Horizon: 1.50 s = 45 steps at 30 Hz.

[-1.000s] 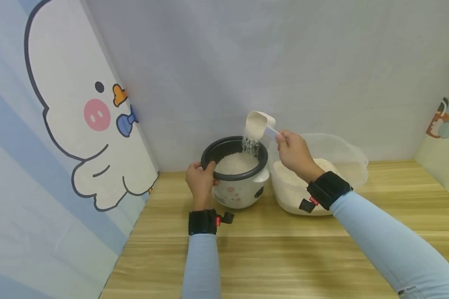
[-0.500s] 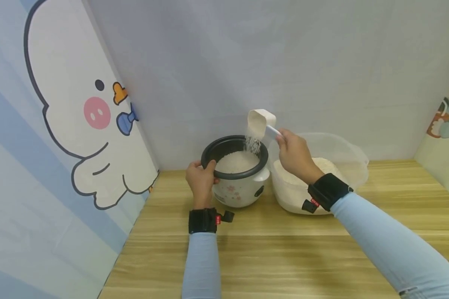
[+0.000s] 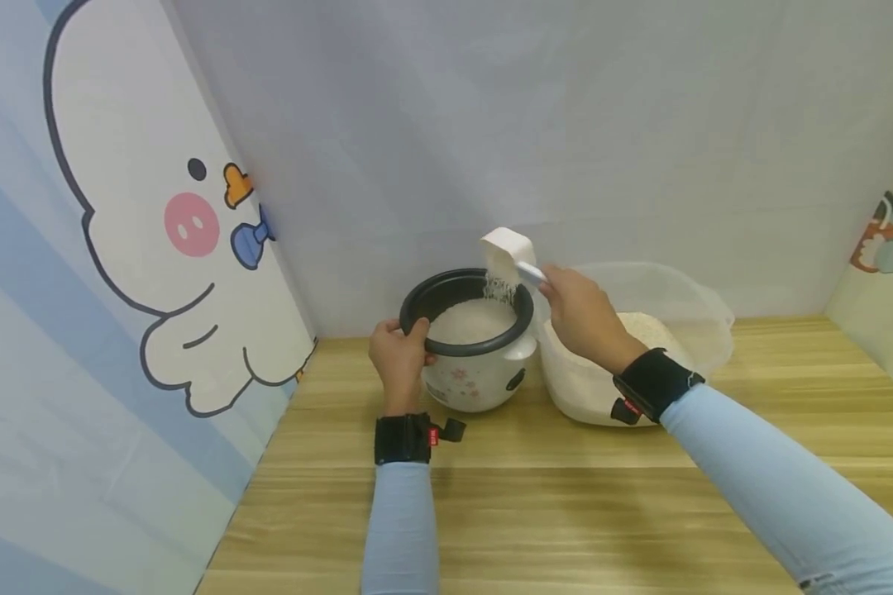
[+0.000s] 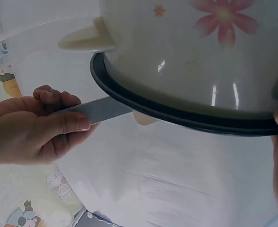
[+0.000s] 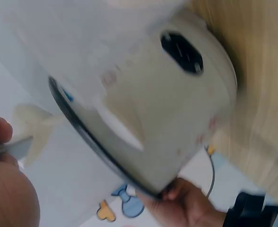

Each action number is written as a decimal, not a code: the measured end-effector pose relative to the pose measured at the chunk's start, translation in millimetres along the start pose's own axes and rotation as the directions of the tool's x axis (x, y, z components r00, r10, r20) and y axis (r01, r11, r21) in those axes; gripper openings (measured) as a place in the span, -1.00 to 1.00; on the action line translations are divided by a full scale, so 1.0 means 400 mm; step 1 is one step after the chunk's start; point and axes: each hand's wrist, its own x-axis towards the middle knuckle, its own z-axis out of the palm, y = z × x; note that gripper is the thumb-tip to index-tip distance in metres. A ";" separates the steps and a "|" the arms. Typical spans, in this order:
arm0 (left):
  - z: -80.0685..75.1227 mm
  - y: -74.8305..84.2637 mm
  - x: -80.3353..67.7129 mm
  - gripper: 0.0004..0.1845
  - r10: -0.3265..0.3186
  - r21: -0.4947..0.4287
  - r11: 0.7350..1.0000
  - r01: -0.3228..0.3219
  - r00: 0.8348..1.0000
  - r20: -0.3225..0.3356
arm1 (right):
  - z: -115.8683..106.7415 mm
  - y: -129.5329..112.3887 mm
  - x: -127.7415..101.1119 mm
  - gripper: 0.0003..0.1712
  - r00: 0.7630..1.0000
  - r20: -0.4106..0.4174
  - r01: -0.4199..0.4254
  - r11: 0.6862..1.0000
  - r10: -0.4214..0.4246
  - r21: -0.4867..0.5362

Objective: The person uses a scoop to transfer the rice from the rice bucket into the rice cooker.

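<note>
The wooden table [image 3: 536,504] carries two vessels near its back edge. The clear plastic tub [image 3: 685,302] of rice stands right of centre. Just beside it, to its left, stands the white rice cooker [image 3: 470,380] with a dark inner pot rim. The left hand [image 3: 396,357] grips the cooker's left rim, fingers curled over it. The right hand [image 3: 579,318] pinches the handle of the white measuring scoop [image 3: 504,250], tilted over the cooker; rice grains [image 3: 497,287] fall from it.

This looks like a small staged kitchen corner: a wooden bench [image 3: 565,496], a flowered rice cooker [image 3: 470,376], a rice tub [image 3: 703,318], and cartoon-printed backdrop sheets [image 3: 119,248] as walls.
</note>
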 end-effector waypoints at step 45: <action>0.000 -0.001 0.002 -0.57 -0.004 0.036 0.999 0.004 1.000 -0.011 | -0.112 0.149 -0.062 -0.80 0.974 0.185 -0.121 0.990 0.132 -0.072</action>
